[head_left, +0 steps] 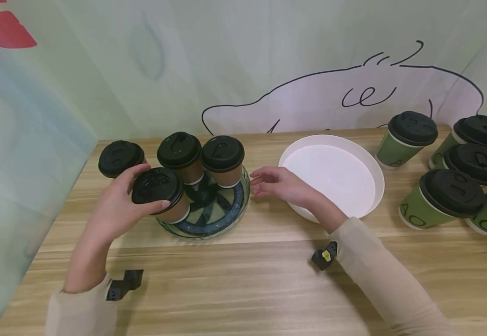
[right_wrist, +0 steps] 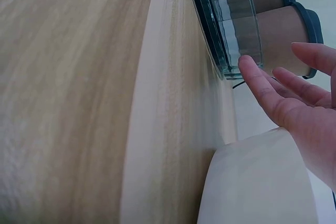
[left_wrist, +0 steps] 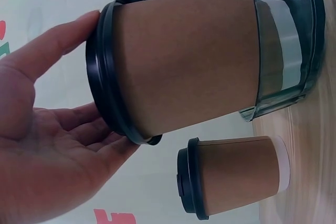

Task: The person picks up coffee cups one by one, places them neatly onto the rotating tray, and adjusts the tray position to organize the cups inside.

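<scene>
In the head view my left hand [head_left: 115,205] holds a brown paper cup [head_left: 172,212] by its black lid, thumb on one side and fingers on the other. The cup's base is inside a round glass dish [head_left: 203,233], seen through its wall in the left wrist view. Two more brown cups, a middle one [head_left: 188,172] and a right one [head_left: 228,177], stand in that dish. Another brown cup [left_wrist: 239,174] stands on the table outside it, partly behind my left hand in the head view. My right hand [head_left: 283,184] is beside the dish's right side, fingers loosely extended and holding nothing.
A round white tray [head_left: 331,177] lies under my right wrist and to its right. Several green cups with black lids, one in front [head_left: 426,205], stand at the table's right. A printed backdrop [head_left: 243,60] rises behind the wooden table [head_left: 226,289].
</scene>
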### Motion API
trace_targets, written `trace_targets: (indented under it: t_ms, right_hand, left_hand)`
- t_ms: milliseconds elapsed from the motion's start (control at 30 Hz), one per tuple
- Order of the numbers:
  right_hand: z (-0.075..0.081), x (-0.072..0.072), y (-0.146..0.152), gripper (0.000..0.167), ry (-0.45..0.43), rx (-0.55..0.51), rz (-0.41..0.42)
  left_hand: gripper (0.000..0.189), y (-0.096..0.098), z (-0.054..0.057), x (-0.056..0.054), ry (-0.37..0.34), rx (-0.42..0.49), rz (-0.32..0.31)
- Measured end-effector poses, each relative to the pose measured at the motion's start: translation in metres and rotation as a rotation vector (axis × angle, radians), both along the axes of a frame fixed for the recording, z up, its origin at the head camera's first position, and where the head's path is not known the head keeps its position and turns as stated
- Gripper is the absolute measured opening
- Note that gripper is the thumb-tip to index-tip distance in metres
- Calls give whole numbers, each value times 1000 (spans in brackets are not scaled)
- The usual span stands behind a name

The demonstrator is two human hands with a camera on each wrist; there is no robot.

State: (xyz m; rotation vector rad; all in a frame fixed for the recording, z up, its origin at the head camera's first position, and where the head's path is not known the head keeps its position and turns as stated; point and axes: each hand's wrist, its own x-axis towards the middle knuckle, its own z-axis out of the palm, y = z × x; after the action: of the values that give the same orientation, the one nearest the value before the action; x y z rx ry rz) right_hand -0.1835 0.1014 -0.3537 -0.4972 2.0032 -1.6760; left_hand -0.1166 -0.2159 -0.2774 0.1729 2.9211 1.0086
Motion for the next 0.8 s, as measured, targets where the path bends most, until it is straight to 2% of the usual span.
trace_targets:
  t_ms: [333,800]
  right_hand:
    - [-1,-1,0,40,-9,-3,-3]
    - [-1,0,0,39,-14,-9,2]
  left_hand:
    - [88,1,-1,0,6,-28,-2]
    - [89,0,-3,-1,20,-8,-12]
